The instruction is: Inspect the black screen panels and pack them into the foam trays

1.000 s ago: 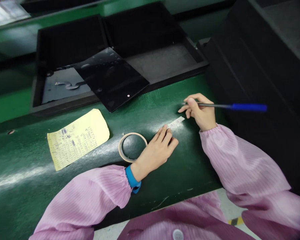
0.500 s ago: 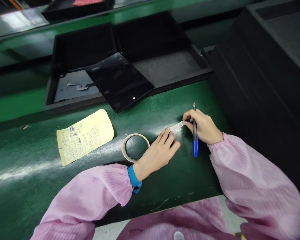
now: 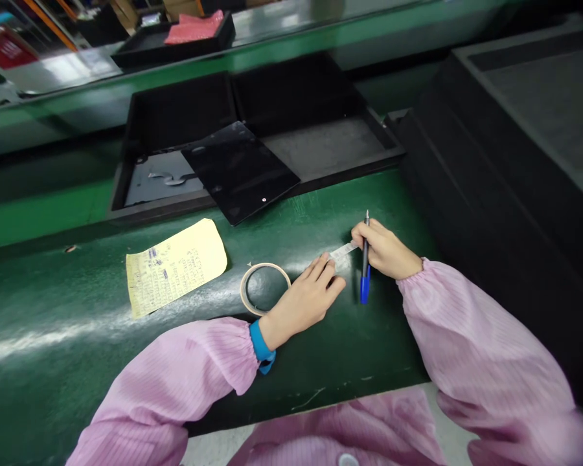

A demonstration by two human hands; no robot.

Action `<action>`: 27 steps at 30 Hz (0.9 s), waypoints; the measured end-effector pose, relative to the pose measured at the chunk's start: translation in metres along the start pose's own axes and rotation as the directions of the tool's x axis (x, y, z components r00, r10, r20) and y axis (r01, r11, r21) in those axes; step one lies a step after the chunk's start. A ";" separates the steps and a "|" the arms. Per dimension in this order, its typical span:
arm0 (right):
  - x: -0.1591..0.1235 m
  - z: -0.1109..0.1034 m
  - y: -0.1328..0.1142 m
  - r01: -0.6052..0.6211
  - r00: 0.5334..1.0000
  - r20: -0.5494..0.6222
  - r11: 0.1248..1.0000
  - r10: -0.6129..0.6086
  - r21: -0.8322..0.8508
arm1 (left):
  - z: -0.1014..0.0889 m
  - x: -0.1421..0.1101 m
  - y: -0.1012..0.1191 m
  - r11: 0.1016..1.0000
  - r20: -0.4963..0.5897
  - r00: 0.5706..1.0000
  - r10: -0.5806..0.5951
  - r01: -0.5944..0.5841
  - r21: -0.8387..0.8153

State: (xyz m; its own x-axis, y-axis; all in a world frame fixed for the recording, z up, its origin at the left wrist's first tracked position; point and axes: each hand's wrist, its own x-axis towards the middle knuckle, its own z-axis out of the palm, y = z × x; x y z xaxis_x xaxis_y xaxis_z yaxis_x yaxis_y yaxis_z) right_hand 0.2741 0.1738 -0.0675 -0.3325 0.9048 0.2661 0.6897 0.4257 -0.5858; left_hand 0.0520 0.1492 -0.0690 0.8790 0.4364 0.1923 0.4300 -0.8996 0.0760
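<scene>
My left hand (image 3: 309, 299) lies on the green table (image 3: 78, 336), its fingers pressed together on the near end of a small white strip of tape (image 3: 342, 252). My right hand (image 3: 381, 249) is closed round a blue pen (image 3: 365, 265), which stands almost upright with its tip up, and its fingertips pinch the strip's far end. A roll of beige tape (image 3: 265, 288) lies flat just left of my left hand. Both arms wear pink sleeves, and a blue band sits at my left wrist.
A yellow handwritten note (image 3: 175, 266) lies left of the roll. Behind it a black tray (image 3: 252, 145) holds a dark glossy panel (image 3: 240, 169) tilted over its front rim. Tall black trays (image 3: 505, 142) stand at the right. A tray with pink bags (image 3: 175, 35) sits far back.
The pen swung from pointing right to nearly upright in my right hand, which moved onto the strip's far end. My left hand stayed on the strip. The view shifted a little.
</scene>
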 end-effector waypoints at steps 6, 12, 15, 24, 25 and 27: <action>0.002 -0.002 -0.001 0.015 1.000 0.004 1.000 -0.015 0.022 | -0.001 0.001 0.001 0.978 0.022 0.997 -0.073 0.076 -0.192; 0.004 -0.008 -0.013 0.073 0.994 0.079 0.995 -0.078 0.062 | -0.008 0.005 -0.004 0.916 -0.069 0.969 -0.236 0.198 -0.348; -0.001 -0.024 -0.036 0.104 0.993 0.034 0.986 -0.109 0.129 | -0.024 0.012 -0.006 0.797 -0.152 0.902 -0.404 0.265 -0.543; -0.002 -0.034 -0.093 0.172 0.969 -0.214 0.962 -0.126 0.211 | -0.079 0.020 0.007 0.328 -0.045 0.731 -0.681 0.250 -0.911; -0.002 -0.035 -0.097 0.175 0.966 -0.227 0.963 -0.127 0.205 | -0.081 0.019 0.007 0.331 -0.046 0.732 -0.680 0.250 -0.910; -0.003 -0.037 -0.104 0.174 0.964 -0.235 0.964 -0.125 0.201 | -0.083 0.017 0.007 0.333 -0.047 0.738 -0.673 0.246 -0.910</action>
State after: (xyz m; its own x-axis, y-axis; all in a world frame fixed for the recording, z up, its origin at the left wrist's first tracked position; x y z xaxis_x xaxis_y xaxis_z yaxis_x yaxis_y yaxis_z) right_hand 0.2270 0.1271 0.0206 -0.2551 0.8217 0.5095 0.4774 0.5653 -0.6727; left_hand 0.0526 0.1486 0.0162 0.3491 0.9271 0.1366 0.1714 -0.2065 0.9633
